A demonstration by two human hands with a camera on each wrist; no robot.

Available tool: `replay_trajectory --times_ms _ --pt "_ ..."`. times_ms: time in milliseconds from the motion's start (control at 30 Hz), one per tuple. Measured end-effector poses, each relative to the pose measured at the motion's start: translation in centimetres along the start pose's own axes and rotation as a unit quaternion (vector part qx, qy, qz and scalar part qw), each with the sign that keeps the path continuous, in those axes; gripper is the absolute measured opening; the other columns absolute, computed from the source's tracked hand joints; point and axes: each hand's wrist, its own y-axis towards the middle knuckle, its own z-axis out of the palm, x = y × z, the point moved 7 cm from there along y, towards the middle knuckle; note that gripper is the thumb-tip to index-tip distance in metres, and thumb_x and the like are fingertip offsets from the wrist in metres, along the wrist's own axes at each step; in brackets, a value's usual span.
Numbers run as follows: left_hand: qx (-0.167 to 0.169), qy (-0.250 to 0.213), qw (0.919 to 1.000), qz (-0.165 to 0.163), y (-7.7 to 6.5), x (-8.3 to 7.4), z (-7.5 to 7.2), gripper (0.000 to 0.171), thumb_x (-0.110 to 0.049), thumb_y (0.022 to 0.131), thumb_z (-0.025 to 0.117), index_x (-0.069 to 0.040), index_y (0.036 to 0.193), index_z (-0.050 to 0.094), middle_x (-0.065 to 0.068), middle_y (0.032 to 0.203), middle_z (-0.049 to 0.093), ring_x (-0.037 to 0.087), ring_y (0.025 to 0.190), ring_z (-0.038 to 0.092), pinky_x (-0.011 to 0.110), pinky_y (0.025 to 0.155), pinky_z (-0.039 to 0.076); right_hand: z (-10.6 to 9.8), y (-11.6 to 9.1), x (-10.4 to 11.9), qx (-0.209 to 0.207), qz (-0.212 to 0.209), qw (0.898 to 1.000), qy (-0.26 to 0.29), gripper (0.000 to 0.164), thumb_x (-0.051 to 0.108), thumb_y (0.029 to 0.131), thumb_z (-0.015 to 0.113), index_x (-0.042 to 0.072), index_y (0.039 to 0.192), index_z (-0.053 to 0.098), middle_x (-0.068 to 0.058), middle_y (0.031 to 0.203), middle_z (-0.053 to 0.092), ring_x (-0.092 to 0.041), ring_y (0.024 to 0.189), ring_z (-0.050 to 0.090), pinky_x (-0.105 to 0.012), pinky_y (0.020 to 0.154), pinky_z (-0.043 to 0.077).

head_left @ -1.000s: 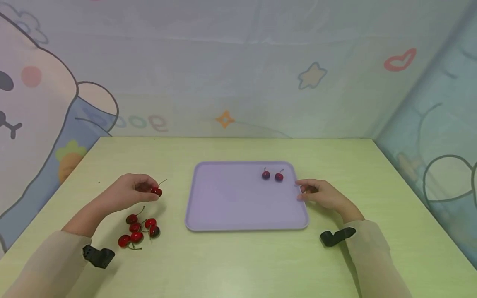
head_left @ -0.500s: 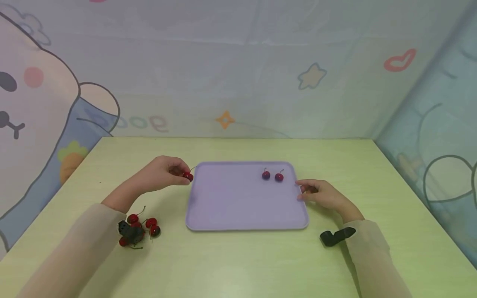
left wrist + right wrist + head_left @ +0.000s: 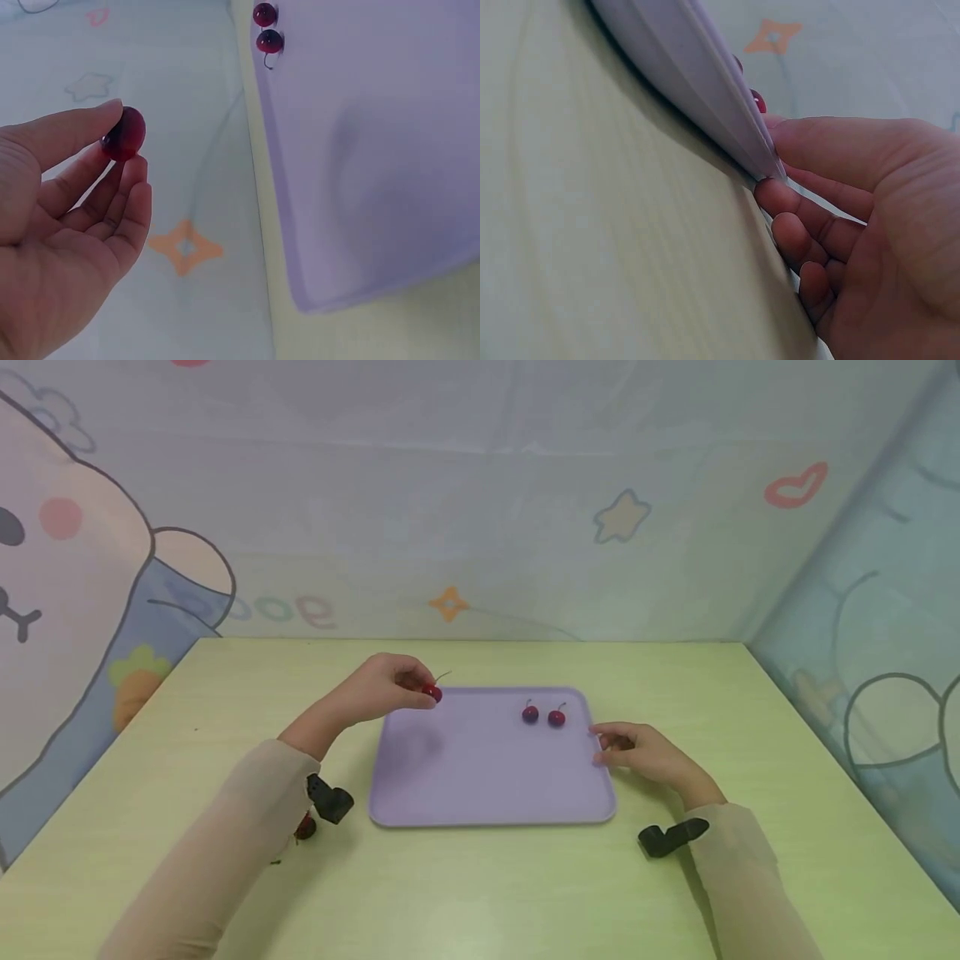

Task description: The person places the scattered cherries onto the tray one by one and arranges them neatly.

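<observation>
Between thumb and fingers my left hand (image 3: pixel 380 687) pinches a dark red cherry (image 3: pixel 432 692), its stem pointing up, above the far left part of the lilac tray (image 3: pixel 487 777). The left wrist view shows the same cherry (image 3: pixel 129 135) held at the fingertips. Two cherries, one (image 3: pixel 530 714) beside the other (image 3: pixel 556 718), sit in the tray's far right corner with stems up. At the tray's right edge, my right hand (image 3: pixel 645 750) holds the rim (image 3: pixel 761 142) between thumb and fingers.
On the table (image 3: pixel 480 893), left of the tray, a loose cherry (image 3: pixel 305 827) shows beside my left sleeve, which hides others of the pile. A black wrist camera (image 3: pixel 330 799) sits on that sleeve. A printed cloth (image 3: pixel 375 510) hangs behind the table.
My left hand has carried its cherry rightward and away from me, from near the pile to above the tray. The left sleeve now covers most of the pile. My right hand stays at the rim.
</observation>
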Motion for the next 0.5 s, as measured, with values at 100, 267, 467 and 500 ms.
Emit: replay_trajectory --times_ms 100,267,467,500 --pt "-0.006 -0.016 0.9998 0.0 0.7 -0.2 0.5 0.023 -0.013 0.085 0.073 -0.003 0.105 0.067 0.008 0.099 0.07 0.019 0.093 0.064 0.035 0.085 0.049 0.1 0.1 0.1 0.003 0.0 1.0 0.002 0.052 0.021 0.087 0.071 0.002 0.133 0.056 -0.008 0.103 0.059 -0.022 0.093 0.049 -0.026 0.075 0.043" --pt "-0.01 -0.033 0.9994 0.004 1.9 -0.4 1.6 0.023 -0.013 0.084 0.073 -0.003 0.105 0.067 0.008 0.1 0.071 0.02 0.095 0.064 0.035 0.087 0.049 0.3 0.1 0.1 0.005 0.008 1.0 -0.002 0.052 0.022 0.088 0.071 0.004 0.134 0.056 -0.008 0.104 0.058 -0.022 0.092 0.049 -0.027 0.074 0.043" --pt "-0.023 -0.036 0.9991 -0.003 2.9 -0.4 2.4 0.024 -0.014 0.084 0.073 -0.003 0.105 0.067 0.009 0.102 0.071 0.021 0.097 0.064 0.035 0.088 0.049 0.4 0.1 0.4 0.003 0.009 1.0 0.0 0.052 0.023 0.087 0.071 0.005 0.134 0.056 -0.008 0.104 0.058 -0.022 0.093 0.048 -0.028 0.074 0.043" --pt "-0.025 -0.036 0.999 -0.004 3.1 -0.4 2.5 0.024 -0.014 0.085 0.072 -0.003 0.105 0.067 0.009 0.102 0.071 0.021 0.098 0.064 0.035 0.088 0.049 0.4 0.1 0.4 0.003 0.009 1.0 0.001 0.052 0.023 0.087 0.071 0.004 0.134 0.056 -0.008 0.104 0.058 -0.022 0.093 0.049 -0.027 0.074 0.043"
